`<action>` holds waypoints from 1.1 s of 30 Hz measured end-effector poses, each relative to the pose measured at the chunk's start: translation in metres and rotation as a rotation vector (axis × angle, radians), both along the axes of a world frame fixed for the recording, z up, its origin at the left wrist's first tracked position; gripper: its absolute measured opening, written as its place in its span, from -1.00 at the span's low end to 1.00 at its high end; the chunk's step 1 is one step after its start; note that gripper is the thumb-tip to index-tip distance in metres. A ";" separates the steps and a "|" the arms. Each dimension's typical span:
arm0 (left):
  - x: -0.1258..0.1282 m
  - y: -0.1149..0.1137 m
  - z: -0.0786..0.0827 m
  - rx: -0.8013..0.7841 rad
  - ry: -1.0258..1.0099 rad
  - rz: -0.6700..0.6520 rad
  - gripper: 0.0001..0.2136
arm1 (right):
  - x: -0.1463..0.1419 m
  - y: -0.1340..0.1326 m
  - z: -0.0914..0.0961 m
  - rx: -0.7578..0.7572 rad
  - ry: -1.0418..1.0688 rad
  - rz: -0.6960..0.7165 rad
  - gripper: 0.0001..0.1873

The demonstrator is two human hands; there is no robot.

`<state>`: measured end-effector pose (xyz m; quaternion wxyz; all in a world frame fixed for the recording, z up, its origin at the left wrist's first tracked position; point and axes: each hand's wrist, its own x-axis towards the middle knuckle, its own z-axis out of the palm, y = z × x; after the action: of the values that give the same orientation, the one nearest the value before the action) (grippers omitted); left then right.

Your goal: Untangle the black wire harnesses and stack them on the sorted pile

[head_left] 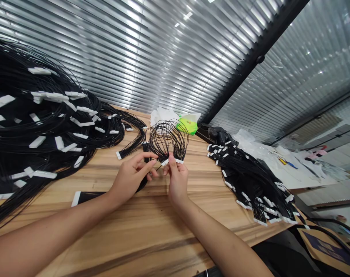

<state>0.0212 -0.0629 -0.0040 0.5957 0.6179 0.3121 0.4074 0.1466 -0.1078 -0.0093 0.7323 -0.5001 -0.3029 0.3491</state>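
Note:
My right hand (177,184) is closed on a white connector (179,161), its thumb pressed against the front. From this connector many thin black wires (169,132) rise and curve over in a rounded loop. Just left of it, my left hand (134,171) has thumb and index finger brought close together at a black wire; its other fingers curl below, where dark wires pass behind them. Partly covered by my left forearm, a flat black cable (91,197) with a white end lies on the wooden table (152,238).
A large heap of black wire harnesses (48,127) with white connectors fills the left side. Another pile (250,181) lies at right. Behind the loop are white plastic and a green packet (187,125). A paper bag (330,246) stands lower right, below a white table (313,177) with tools.

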 end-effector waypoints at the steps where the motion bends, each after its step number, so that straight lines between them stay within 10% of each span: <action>1: 0.000 0.001 0.000 -0.016 -0.003 0.014 -0.70 | 0.000 0.000 0.000 0.003 -0.008 0.004 -0.68; 16: 0.002 0.010 0.000 -0.095 -0.095 0.043 -0.80 | -0.007 -0.004 0.002 -0.009 -0.088 0.019 -0.67; 25: 0.003 0.020 -0.006 0.020 -0.161 0.309 -0.85 | -0.002 -0.002 0.003 0.024 -0.007 0.005 -0.66; 33: 0.003 0.024 -0.010 -0.019 -0.096 0.377 -0.80 | -0.002 0.001 0.010 0.031 0.437 0.349 -0.72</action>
<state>0.0240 -0.0393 -0.0144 0.5288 0.5225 0.3974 0.5380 0.1451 -0.1064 0.0005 0.7169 -0.3418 -0.2244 0.5647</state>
